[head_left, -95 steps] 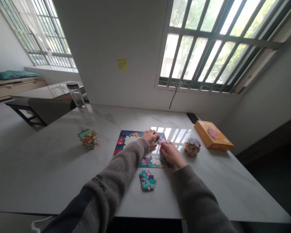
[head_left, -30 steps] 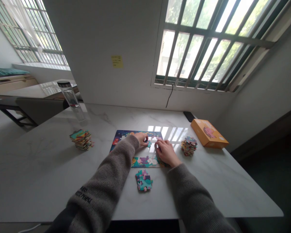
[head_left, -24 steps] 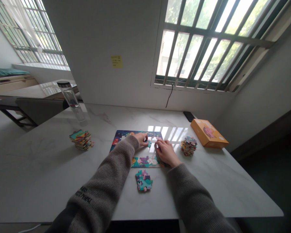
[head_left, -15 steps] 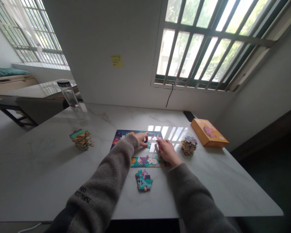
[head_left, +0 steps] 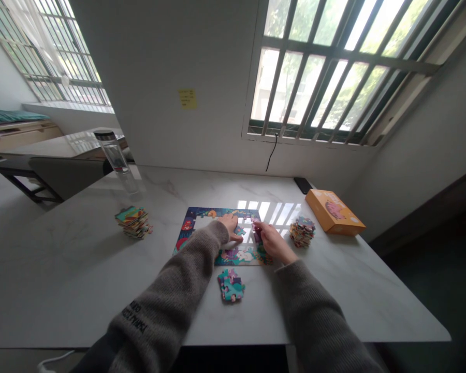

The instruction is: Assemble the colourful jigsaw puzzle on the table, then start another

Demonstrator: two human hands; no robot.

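Note:
A puzzle frame (head_left: 245,256) of joined border pieces lies on the white marbled table, its middle bare. Inside it, my left hand (head_left: 230,228) has its thumb and fingers around a small teal piece (head_left: 239,231). Over the frame's right side is my right hand (head_left: 270,239), fingers bent and the tips at the purple border pieces (head_left: 257,232); whether they grip one is too small to tell. Just below the frame's bottom edge sits a small pile of teal and purple pieces (head_left: 232,286).
Stacked puzzle pieces stand at the left (head_left: 133,223) and at the right (head_left: 302,231). Behind the right stack are an orange box (head_left: 335,211) and a black phone (head_left: 303,185). A glass bottle (head_left: 115,158) stands at the back left.
My left hand has shifted slightly right with the teal piece, showing more of the frame's left side. My right hand has moved a little to the right, uncovering the purple border pieces.

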